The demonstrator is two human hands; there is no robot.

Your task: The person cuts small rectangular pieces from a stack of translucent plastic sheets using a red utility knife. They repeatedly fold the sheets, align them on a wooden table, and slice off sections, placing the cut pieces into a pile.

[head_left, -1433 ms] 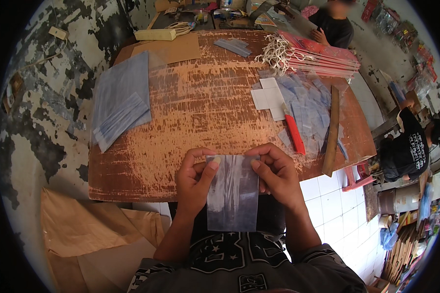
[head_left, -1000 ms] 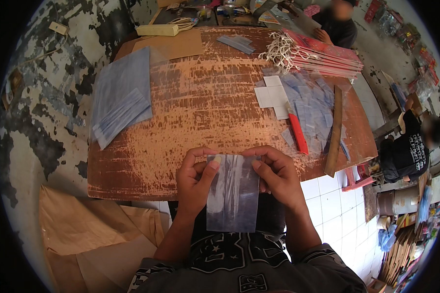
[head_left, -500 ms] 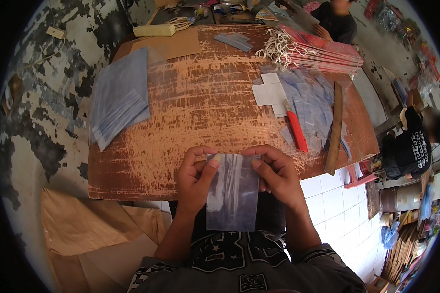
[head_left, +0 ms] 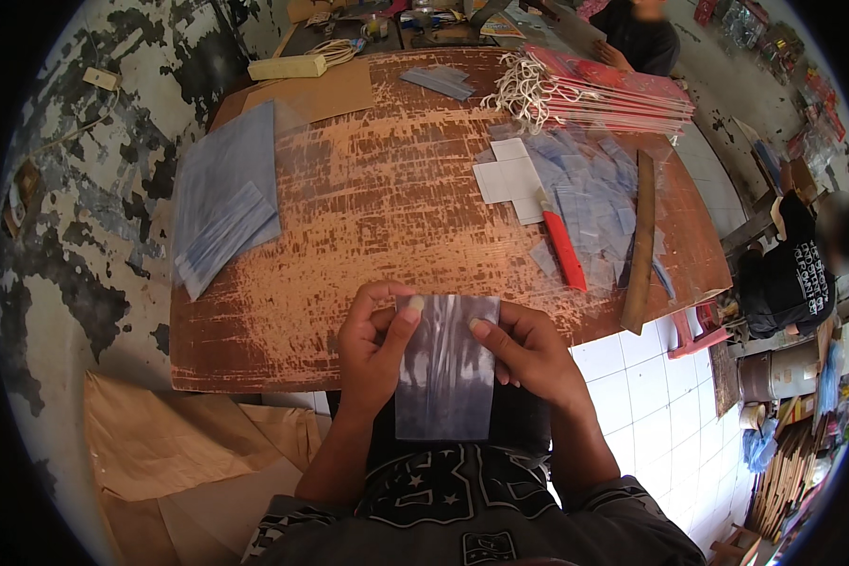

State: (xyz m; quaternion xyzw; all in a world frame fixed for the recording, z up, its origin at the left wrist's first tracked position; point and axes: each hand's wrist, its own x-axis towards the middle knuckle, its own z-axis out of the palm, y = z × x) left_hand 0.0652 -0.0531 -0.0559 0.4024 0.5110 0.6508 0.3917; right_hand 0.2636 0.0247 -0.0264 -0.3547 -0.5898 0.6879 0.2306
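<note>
Plastic sheet [head_left: 443, 377] stays off the table [head_left: 349, 255], left hand [head_left: 377, 325] pinching its upper left corner, right hand [head_left: 528, 349] its right edge; similar pieces [head_left: 580, 203] already lie heaped; I judge this one unfinished.

One head view: left lens of a side-by-side pair, fisheye, upright. Looks down from above the wearer's shirt [head_left: 585, 524], facing out over the table [head_left: 368, 208], its edges bowed. Left hand [head_left: 375, 335] and right hand [head_left: 541, 358] close below, near middle. Wall [head_left: 61, 292] fills left; tiled floor [head_left: 646, 396] right; a co-worker [head_left: 653, 45] far right, well off.
</note>
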